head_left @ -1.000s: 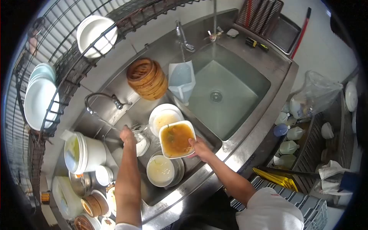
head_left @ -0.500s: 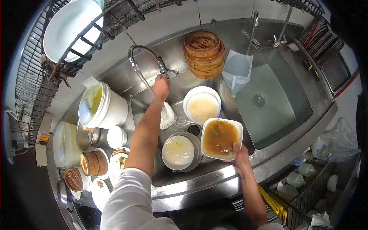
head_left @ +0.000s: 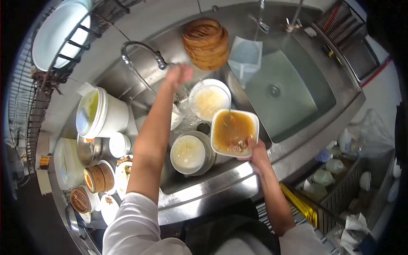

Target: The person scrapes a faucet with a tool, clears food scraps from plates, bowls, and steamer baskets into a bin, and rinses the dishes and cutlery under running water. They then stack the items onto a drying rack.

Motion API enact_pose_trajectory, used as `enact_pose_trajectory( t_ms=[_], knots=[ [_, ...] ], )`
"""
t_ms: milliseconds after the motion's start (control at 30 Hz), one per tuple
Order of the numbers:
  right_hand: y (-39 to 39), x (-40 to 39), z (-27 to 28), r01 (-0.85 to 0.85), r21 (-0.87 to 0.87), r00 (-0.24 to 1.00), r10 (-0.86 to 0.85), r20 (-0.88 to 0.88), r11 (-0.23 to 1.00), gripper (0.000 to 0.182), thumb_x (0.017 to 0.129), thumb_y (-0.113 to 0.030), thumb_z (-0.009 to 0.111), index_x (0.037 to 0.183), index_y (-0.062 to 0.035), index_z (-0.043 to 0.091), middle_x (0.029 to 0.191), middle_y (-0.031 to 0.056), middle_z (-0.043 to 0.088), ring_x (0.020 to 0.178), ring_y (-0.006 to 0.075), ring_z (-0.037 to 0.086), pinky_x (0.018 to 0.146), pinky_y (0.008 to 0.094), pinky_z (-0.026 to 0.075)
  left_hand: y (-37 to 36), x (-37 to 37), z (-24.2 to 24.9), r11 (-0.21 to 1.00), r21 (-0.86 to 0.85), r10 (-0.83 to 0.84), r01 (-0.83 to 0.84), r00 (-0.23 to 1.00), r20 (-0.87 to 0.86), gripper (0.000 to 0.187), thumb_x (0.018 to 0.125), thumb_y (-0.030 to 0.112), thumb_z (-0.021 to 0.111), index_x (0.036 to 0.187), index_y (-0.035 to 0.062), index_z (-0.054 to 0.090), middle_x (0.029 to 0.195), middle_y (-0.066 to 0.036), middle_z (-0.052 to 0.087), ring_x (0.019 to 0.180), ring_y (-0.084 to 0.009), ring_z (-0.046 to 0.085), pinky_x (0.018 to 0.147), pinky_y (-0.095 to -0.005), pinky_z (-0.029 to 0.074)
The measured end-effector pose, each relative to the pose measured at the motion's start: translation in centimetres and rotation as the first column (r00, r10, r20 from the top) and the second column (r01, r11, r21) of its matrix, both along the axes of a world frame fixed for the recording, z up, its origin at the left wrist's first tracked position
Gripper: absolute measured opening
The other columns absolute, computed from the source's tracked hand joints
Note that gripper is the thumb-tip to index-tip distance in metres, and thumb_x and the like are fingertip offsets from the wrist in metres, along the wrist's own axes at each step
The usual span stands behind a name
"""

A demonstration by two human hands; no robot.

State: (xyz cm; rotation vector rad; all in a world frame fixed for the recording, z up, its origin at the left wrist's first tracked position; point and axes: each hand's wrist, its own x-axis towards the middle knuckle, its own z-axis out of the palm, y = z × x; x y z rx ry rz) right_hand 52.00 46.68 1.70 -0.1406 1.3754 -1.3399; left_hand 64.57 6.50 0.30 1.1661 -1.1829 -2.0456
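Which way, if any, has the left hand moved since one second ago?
Yes, the left hand has moved farther up the sink, closer to the curved faucet.

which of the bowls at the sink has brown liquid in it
The squarish white bowl held in the right hand; the round bowl to its left and the round dish beyond it hold paler contents.

Near the back edge of the counter (head_left: 293, 148) we see stacked bamboo steamers (head_left: 205, 46). Toward its left edge we have a white bucket (head_left: 112, 117), a small white tub (head_left: 119, 144) just beside it. Along the right edge we find a yellow-and-black tool (head_left: 331, 54); past the front right corner, plastic bottles (head_left: 335, 166) and a clear bag (head_left: 372, 131).
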Motion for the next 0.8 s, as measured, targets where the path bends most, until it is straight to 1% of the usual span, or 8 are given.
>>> enact_pose_trajectory(
  t_ms=[133, 367, 467, 567, 600, 633, 700, 800],
  knots=[
    [-0.1, -0.2, 0.7, 0.009, -0.016, 0.999, -0.009, -0.034, 1.000, 0.040, 0.097, -0.023, 0.042, 0.129, 0.0010, 0.040, 0.111, 0.0167, 0.058, 0.088, 0.0253, 0.066, 0.057, 0.0334, 0.060, -1.5, -1.0, 3.0, 0.824, 0.493, 0.439, -0.281, 0.866, -0.241, 0.017, 0.083, 0.000, 0.043, 0.097, -0.0046, 0.051, 0.089, -0.014, 0.058, 0.076, -0.0234, 0.059, 0.065, -0.0337, 0.053],
    [0.6, -0.5, 1.8, -0.008, -0.087, 0.997, 0.002, -0.071, 0.996, 0.041, 0.096, -0.023, 0.045, 0.124, 0.0054, 0.040, 0.110, 0.0188, 0.057, 0.086, 0.0260, 0.066, 0.056, 0.0330, 0.060, -2.3, 7.4, 3.2, 0.841, 0.541, 0.466, 0.014, 0.490, -0.737, 0.012, 0.076, 0.004, 0.039, 0.081, -0.0006, 0.050, 0.071, -0.006, 0.051, 0.059, -0.0162, 0.050, 0.054, -0.0277, 0.049],
    [0.3, 0.1, 1.9, 0.066, 0.036, 0.994, -0.062, -0.093, 0.997, 0.045, 0.093, -0.025, 0.051, 0.123, 0.0069, 0.041, 0.110, 0.0198, 0.058, 0.086, 0.0284, 0.066, 0.055, 0.0357, 0.061, 3.7, 6.1, -0.8, 0.943, -0.334, 0.041, -0.005, 0.994, 0.101, 0.025, 0.082, 0.022, 0.050, 0.088, 0.0008, 0.063, 0.083, -0.013, 0.067, 0.070, -0.0242, 0.064, 0.058, -0.0383, 0.050],
    [0.2, 0.1, 0.9, -0.076, -0.070, 0.991, 0.067, -0.115, 0.995, 0.046, 0.094, -0.028, 0.051, 0.124, 0.0052, 0.041, 0.111, 0.0187, 0.057, 0.088, 0.0291, 0.065, 0.057, 0.0377, 0.061, 14.6, 7.4, -2.7, 0.381, -0.362, -0.164, 0.851, 0.448, 0.879, 0.036, 0.076, 0.032, 0.063, 0.099, 0.0050, 0.069, 0.108, -0.018, 0.064, 0.101, -0.0322, 0.061, 0.084, -0.0434, 0.049],
    [0.0, 0.1, 0.8, -0.104, -0.054, 0.987, 0.096, -0.130, 0.993, 0.045, 0.094, -0.027, 0.050, 0.125, 0.0054, 0.040, 0.112, 0.0185, 0.056, 0.089, 0.0292, 0.065, 0.057, 0.0375, 0.060, 17.2, 7.1, -2.7, 0.336, -0.038, -0.268, 0.941, 0.135, 0.954, 0.042, 0.075, 0.035, 0.064, 0.105, 0.0062, 0.067, 0.108, -0.020, 0.064, 0.104, -0.0351, 0.059, 0.087, -0.0437, 0.047],
    [-0.2, 0.3, 0.6, -0.132, -0.040, 0.983, 0.126, -0.137, 0.990, 0.045, 0.094, -0.026, 0.049, 0.125, 0.0052, 0.040, 0.113, 0.0186, 0.056, 0.090, 0.0293, 0.065, 0.057, 0.0375, 0.060, 19.8, 7.6, -3.1, 0.532, -0.002, -0.267, 0.847, 0.171, 0.949, 0.040, 0.079, 0.033, 0.062, 0.110, 0.0075, 0.064, 0.109, -0.018, 0.064, 0.103, -0.0340, 0.059, 0.088, -0.0426, 0.047],
    [-0.7, 0.3, 0.2, -0.159, -0.008, 0.975, 0.156, -0.160, 0.987, 0.043, 0.095, -0.024, 0.047, 0.126, 0.0049, 0.040, 0.116, 0.0189, 0.055, 0.091, 0.0296, 0.064, 0.058, 0.0374, 0.060, 23.1, 11.0, -1.0, 0.581, -0.395, -0.258, 0.711, 0.621, 0.740, 0.035, 0.083, 0.029, 0.059, 0.110, 0.0069, 0.062, 0.105, -0.018, 0.065, 0.099, -0.0323, 0.061, 0.087, -0.0425, 0.047],
    [-1.3, 0.1, -0.6, -0.285, -0.032, 0.953, 0.279, -0.119, 0.958, 0.042, 0.095, -0.022, 0.046, 0.127, 0.0043, 0.039, 0.118, 0.0189, 0.054, 0.092, 0.0302, 0.064, 0.059, 0.0381, 0.060, 27.6, 16.9, 5.6, 0.619, -0.608, 0.019, 0.498, 0.764, 0.645, 0.026, 0.086, 0.022, 0.056, 0.104, 0.0059, 0.063, 0.096, -0.016, 0.067, 0.091, -0.0310, 0.064, 0.081, -0.0417, 0.049]
  ],
)
